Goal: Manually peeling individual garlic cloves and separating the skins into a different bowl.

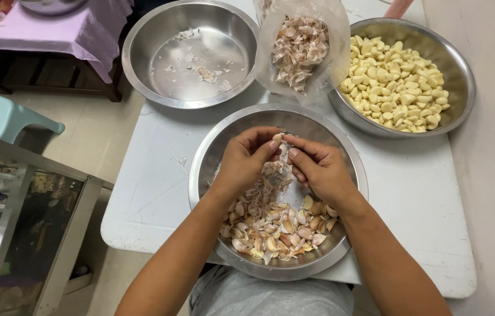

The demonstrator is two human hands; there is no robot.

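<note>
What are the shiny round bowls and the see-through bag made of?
The three round bowls, such as the near one under the hands, look like polished metal, probably stainless steel: silvery, with reflections on the walls. The clear bag holding papery garlic skins looks like thin soft plastic: you can see through it and it crinkles.

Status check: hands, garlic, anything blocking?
Left hand and right hand pinch one garlic clove over the near bowl. Unpeeled cloves below. Nothing blocking.
</note>
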